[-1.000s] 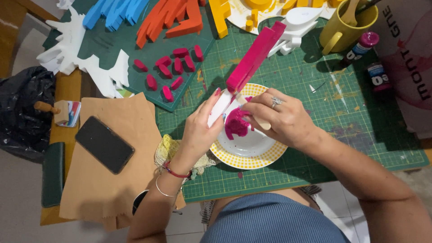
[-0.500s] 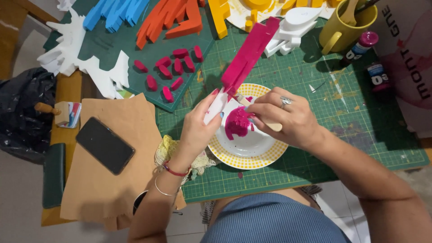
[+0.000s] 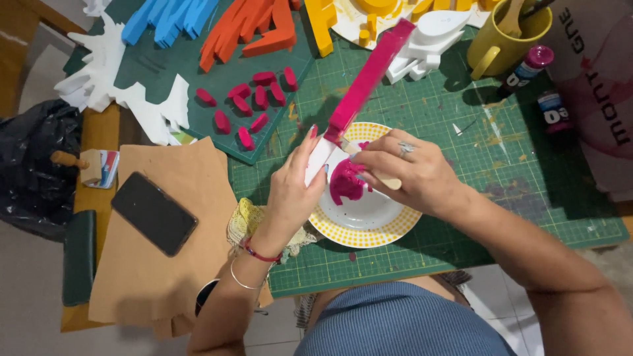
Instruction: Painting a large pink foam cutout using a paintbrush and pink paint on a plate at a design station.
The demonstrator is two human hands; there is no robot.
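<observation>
Left hand: the left hand (image 3: 290, 188) pinches the white lower end of a long foam strip (image 3: 364, 86), mostly painted magenta, slanting up over the green cutting mat (image 3: 461, 198).
Right hand: the right hand (image 3: 402, 175) is closed around a pale wooden brush handle (image 3: 389, 183), its tip at the strip.
Plate: a white plate with yellow checked rim (image 3: 389, 232) holds magenta paint (image 3: 344, 184), under both hands.
Nearby: small magenta foam pieces (image 3: 247, 105) lie on a dark green board, a black phone (image 3: 153, 212) on brown paper.

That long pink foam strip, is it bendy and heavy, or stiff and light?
The long pink foam strip probably is stiff: held only at its white lower end by the left hand, it juts out straight without drooping. It looks light, since fingertips carry it. The fresh pink coat may be slippery and smear.
</observation>
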